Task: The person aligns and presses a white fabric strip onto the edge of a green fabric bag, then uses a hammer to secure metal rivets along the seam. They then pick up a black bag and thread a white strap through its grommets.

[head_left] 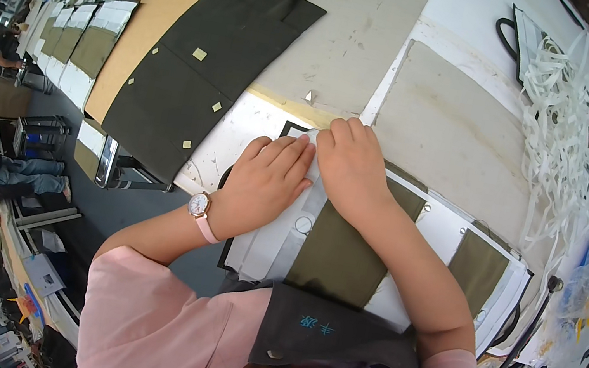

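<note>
Both the left hand [264, 179] and right hand [349, 166] press flat, fingers together, gripping nothing, on a white fabric strip [277, 236] near the tabletop's [353, 29] front edge. It looks light and limp (likely slippery over the olive panel [340, 259]), best pinched at its edges.

Count, head view.

Hands on the work: 2, the left hand [268, 179] and the right hand [349, 166], both lying flat, fingers [292, 154] extended, on 1 white template sheet [268, 242].

Wristwatch [200, 207]: 1, pink strap, on the left wrist.

Olive fabric strips [342, 251] on the template stack under the hands: 2 visible, the second [477, 267] to the right.

Large dark olive bag panel [205, 66] with black handle: 1. Small yellow tabs [199, 54] on it: at least 4 legible.

Tan board [143, 39] beneath the panel: 1.

White tape strips [572, 130], tangled heap on the worktop [361, 30]: 1 heap; individual strips not countable.

Olive-and-white pieces [95, 42] in the far row: several; exact number unclear.
</note>
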A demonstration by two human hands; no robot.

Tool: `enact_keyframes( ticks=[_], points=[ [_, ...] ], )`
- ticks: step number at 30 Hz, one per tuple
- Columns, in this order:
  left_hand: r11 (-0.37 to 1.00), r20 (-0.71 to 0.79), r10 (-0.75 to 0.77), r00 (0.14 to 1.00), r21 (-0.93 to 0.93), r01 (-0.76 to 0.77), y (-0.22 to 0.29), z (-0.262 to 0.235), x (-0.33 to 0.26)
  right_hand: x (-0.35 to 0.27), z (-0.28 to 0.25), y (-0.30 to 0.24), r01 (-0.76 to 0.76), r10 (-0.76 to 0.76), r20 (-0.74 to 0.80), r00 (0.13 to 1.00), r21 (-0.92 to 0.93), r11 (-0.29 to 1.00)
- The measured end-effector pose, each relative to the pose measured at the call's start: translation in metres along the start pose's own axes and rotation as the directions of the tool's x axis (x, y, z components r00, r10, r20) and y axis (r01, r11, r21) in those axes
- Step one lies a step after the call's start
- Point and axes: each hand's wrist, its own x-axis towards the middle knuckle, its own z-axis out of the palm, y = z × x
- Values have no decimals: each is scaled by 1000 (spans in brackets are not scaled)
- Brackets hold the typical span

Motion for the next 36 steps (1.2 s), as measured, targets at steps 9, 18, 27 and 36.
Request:
enact_keyframes(
  ticks=[9, 18, 27, 36],
  points=[
    [997, -13, -13, 1000, -82, 12, -2, 0, 0, -8, -24, 25, -292, 321, 9, 947, 440, 849],
    [997, -19, -3, 1000, -75, 1, -1, -2, 3, -5, -10, 13, -46, 58, -66, 996, 178, 983],
    [998, -37, 25, 999, -64, -28, 0, 0, 4, 10, -5, 11, -11, 5, 36, 999, 172, 985],
    [997, -87, 25, 996, -68, -31, 0, 5, 2, 17, 2, 4, -56, 38, 65, 997, 309, 949]
  ],
)
